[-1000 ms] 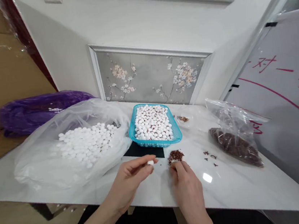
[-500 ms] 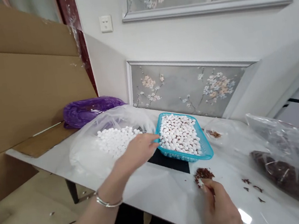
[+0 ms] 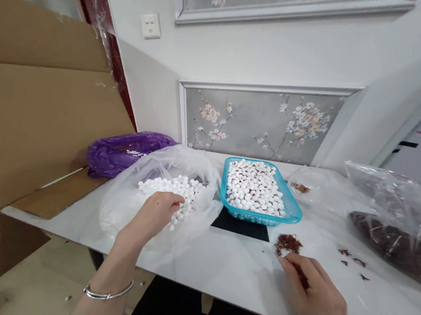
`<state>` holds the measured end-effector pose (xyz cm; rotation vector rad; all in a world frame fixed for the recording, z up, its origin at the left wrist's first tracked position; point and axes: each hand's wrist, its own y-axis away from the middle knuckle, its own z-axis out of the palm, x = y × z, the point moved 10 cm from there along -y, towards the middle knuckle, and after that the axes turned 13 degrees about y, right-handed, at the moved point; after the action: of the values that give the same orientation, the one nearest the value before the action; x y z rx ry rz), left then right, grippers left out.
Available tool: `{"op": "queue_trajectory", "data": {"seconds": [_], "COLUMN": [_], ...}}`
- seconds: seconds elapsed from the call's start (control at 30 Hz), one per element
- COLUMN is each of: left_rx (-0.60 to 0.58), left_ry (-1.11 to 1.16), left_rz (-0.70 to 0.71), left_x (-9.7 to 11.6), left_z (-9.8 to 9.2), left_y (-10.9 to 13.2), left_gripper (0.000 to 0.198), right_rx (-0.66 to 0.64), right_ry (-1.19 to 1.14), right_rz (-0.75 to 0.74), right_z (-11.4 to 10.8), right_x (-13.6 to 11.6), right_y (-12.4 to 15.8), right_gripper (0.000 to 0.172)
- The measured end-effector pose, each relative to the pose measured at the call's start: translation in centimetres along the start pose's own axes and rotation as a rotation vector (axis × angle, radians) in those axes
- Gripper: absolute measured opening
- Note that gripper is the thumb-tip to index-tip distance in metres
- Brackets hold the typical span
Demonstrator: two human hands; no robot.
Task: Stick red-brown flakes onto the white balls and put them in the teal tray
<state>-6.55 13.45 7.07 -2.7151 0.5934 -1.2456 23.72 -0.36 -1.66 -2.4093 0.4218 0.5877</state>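
My left hand (image 3: 159, 211), with a silver bangle at its wrist, is over a clear plastic bag (image 3: 120, 217) of small white balls (image 3: 189, 190). Its fingers are bent together; whatever they pinch, if anything, is hidden. Close to the table's front, my right hand (image 3: 314, 285) is closed, and dark reddish-brown pieces (image 3: 300, 274) show between its curled fingers and palm. Its fingertips meet beside a small heap of reddish-brown bits (image 3: 288, 243). A blue plastic basket (image 3: 291, 209) full of white balls mixed with brown bits stands between and beyond the hands.
A black flat piece (image 3: 240, 228) lies partly under the basket. To the right is a big clear bag of dark brown material (image 3: 406, 251), with several loose bits (image 3: 359, 262) near it. Behind the ball bag sits a purple bag (image 3: 114, 154); cardboard (image 3: 37, 117) stands at left.
My left hand has moved left, from the basket's near-left edge to over the bag of white balls. My right hand stays by the brown heap, with a small shift.
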Motion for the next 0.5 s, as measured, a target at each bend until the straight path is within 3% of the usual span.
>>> {"op": "queue_trajectory", "data": {"seconds": [0.13, 0.23, 0.37, 0.5], "left_rx": [0.100, 0.132, -0.005, -0.140], "left_ry": [0.097, 0.545, 1.229, 1.532], "left_rz": [-0.005, -0.075, -0.274, -0.389], "left_x": [0.9, 1.3, 2.1, 3.7], "left_z": [-1.3, -0.8, 4.4, 9.6], "left_y": [0.1, 0.9, 2.9, 4.5], "left_gripper": [0.023, 0.015, 0.023, 0.019], "right_rx": [0.052, 0.055, 0.044, -0.019], "right_ry": [-0.004, 0.002, -0.008, -0.058], "right_rz": [-0.026, -0.018, -0.087, 0.042], "right_z": [-0.4, -0.1, 0.2, 0.2], "right_x": [-0.2, 0.2, 0.1, 1.2], "right_y": [0.0, -0.1, -0.2, -0.4], "right_gripper": [0.041, 0.039, 0.031, 0.027]}}
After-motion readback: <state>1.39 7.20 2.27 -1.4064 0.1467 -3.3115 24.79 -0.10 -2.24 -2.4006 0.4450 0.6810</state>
